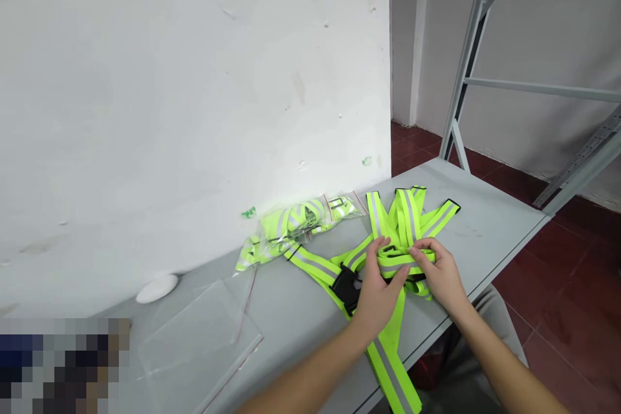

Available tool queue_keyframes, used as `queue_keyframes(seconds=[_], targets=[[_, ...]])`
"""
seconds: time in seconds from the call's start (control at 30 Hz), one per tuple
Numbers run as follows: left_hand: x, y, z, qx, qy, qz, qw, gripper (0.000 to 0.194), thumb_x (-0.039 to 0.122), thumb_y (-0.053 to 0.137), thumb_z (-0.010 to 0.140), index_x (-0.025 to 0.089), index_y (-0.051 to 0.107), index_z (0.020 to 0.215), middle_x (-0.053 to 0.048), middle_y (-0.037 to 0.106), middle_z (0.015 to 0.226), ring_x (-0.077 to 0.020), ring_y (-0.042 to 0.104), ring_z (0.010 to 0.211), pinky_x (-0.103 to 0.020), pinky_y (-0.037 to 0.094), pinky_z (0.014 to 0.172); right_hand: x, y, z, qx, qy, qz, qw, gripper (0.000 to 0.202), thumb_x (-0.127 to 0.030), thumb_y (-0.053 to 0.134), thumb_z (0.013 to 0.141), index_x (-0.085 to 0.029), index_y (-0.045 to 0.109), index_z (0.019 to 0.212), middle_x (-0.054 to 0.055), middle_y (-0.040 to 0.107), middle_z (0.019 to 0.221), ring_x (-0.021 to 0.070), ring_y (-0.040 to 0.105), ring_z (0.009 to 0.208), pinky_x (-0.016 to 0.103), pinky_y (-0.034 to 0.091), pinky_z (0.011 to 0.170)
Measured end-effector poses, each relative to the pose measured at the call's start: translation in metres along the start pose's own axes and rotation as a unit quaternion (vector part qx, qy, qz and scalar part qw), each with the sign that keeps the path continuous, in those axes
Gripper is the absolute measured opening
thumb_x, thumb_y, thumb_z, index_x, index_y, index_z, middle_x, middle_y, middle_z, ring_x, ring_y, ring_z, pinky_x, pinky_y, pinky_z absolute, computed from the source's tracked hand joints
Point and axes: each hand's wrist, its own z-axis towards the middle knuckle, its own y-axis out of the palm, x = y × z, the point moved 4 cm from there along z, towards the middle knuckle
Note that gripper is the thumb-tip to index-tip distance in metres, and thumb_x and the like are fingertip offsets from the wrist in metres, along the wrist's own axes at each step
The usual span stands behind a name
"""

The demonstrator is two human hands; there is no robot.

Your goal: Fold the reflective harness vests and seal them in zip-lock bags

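Between my two hands is a folded bundle of neon yellow-green reflective strap (400,265) with a grey stripe along it. My left hand (381,288) pinches its left side, thumb in front. On the right side, my right hand (439,272) grips the same bundle with thumb and fingers. Beneath and around them lies a spread reflective harness (315,263), whose strap ends with black sliders fan out toward the back. A black buckle (346,288) sits just left of my left hand. One wide strap (392,369) hangs over the table's front edge.
Clear plastic bags with folded reflective straps (291,220) lie against the white wall (218,77). Flat clear zip bags (208,330) rest on the grey table (485,207) at left, near a white oval object (157,288). A metal rack frame (468,71) rises at the right.
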Motion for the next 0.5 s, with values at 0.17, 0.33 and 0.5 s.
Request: queue_keyframes(seconds=[0.17,0.33,0.5], targets=[[0.017,-0.004,0.003,-0.092,-0.03,-0.001,0.995,0.075,0.042,0.067,0.079,0.026,0.029,0.141,-0.007,0.063,0.118,-0.0219,0.061,0.106,-0.035,0.046,0.092,-0.004,-0.009,-0.006,0.056,-0.028,-0.008,0.998,0.024,-0.044,0.064,0.078,-0.021,0.06,0.079,0.003,0.064,0.078,0.0219,0.059,0.079,0.033,0.046,0.075],[0.025,-0.007,0.006,-0.127,-0.043,0.044,0.99,0.056,0.044,0.068,0.076,0.023,0.052,0.125,-0.004,0.066,0.104,-0.0204,0.063,0.091,-0.031,0.05,0.078,-0.005,-0.008,-0.008,0.035,-0.098,-0.023,0.994,0.017,-0.038,0.059,0.082,-0.022,0.059,0.083,0.003,0.065,0.08,0.0212,0.061,0.079,0.032,0.049,0.072],[0.021,-0.006,0.003,-0.19,-0.077,0.026,0.978,0.06,0.048,0.064,0.08,0.022,0.049,0.131,0.002,0.059,0.066,-0.0154,0.056,0.058,-0.028,0.047,0.056,-0.009,-0.006,-0.008,-0.065,-0.15,-0.061,0.985,0.026,-0.034,0.054,0.088,-0.022,0.052,0.111,0.006,0.065,0.098,0.0221,0.062,0.094,0.036,0.05,0.081]])
